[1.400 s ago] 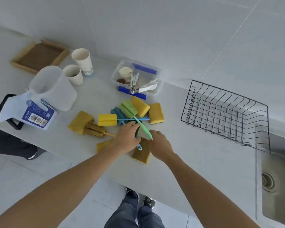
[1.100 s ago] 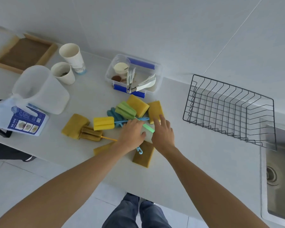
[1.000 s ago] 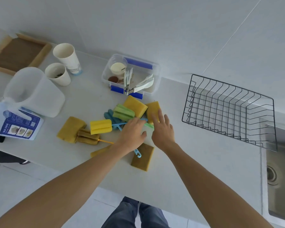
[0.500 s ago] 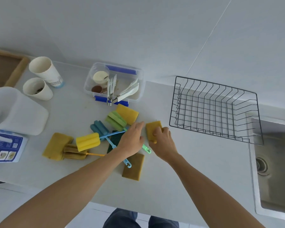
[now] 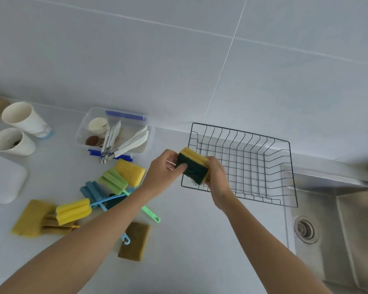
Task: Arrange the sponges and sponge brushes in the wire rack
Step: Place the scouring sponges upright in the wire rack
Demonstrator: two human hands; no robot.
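Both my hands hold a yellow sponge with a dark green scouring side [image 5: 192,167] in the air at the left front corner of the black wire rack [image 5: 253,158]. My left hand [image 5: 162,172] grips its left end, my right hand [image 5: 218,177] its right end. The rack holds nothing. On the counter to the left lie a yellow sponge [image 5: 131,171], a green sponge brush [image 5: 114,181], a blue sponge brush [image 5: 91,190], a yellow sponge brush [image 5: 72,211], a worn brown sponge [image 5: 134,240] and another yellow sponge [image 5: 30,217].
A clear plastic box [image 5: 115,132] with utensils stands behind the sponges. Two paper cups [image 5: 19,126] and a white jug [image 5: 2,177] are at the far left. A steel sink [image 5: 338,230] lies right of the rack. The tiled wall rises behind.
My right hand picked a yellow sponge off the counter and lifted it toward the rack; my left hand left the brush handles and took hold of the same sponge.
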